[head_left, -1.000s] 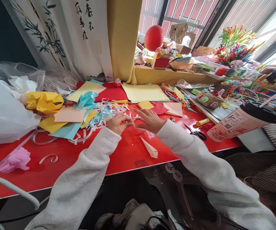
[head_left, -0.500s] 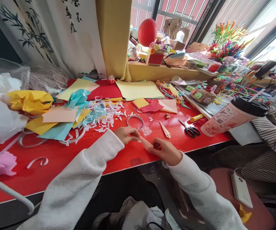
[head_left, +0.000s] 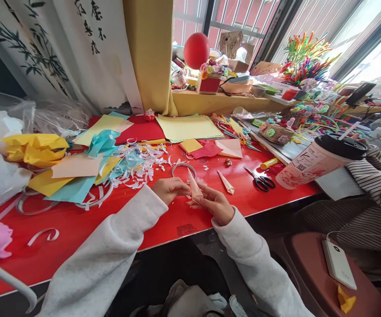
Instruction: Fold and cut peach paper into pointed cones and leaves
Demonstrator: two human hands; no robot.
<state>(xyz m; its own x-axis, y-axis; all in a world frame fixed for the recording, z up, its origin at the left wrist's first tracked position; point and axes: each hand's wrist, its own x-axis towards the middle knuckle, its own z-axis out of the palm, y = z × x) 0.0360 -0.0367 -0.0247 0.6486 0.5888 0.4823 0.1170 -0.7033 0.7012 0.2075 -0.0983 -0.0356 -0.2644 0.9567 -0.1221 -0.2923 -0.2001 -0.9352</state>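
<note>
A narrow piece of folded pale pink paper (head_left: 195, 189), pointed at its far end, is between my hands above the red table. My right hand (head_left: 218, 204) grips its wide lower end between thumb and fingers. At the paper's left edge, my left hand (head_left: 171, 190) is closed in a pinch, its fingertips partly hidden. Just behind the paper lies a silvery ring (head_left: 176, 166). To the right, a similar folded paper cone (head_left: 226, 182) rests on the table, with black-handled scissors (head_left: 263, 181) beyond it.
Coloured paper sheets (head_left: 74, 165) and shredded paper strips (head_left: 144, 158) cover the left side of the red table (head_left: 111, 233). A lidded drink cup (head_left: 312, 165) leans at the right, near a person's striped sleeve (head_left: 380, 174). Small bells (head_left: 228, 162) lie behind the cone.
The folded paper has turned from lying slanted between my hands to pointing up and away. My right hand has shifted left and turned, showing its fingers. The view has tilted slightly.
</note>
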